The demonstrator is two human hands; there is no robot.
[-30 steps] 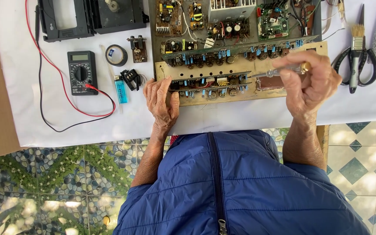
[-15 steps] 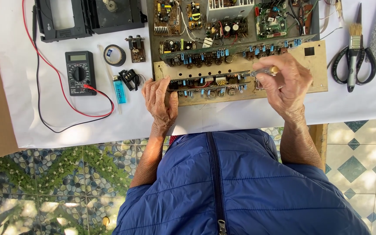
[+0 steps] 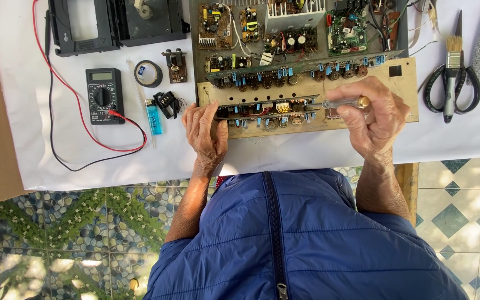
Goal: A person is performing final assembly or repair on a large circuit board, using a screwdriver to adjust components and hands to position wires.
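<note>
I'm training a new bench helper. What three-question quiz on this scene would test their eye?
1. True or false: the left hand rests on the board.
2. What does the right hand hold? A) brush B) screwdriver C) lighter
3. What colour is the lighter beside the multimeter?

Key: 1 true; 2 B; 3 blue.

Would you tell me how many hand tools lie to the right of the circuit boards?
2: the scissors and a paintbrush lying across them, on the white sheet; others may be out of frame.
</note>
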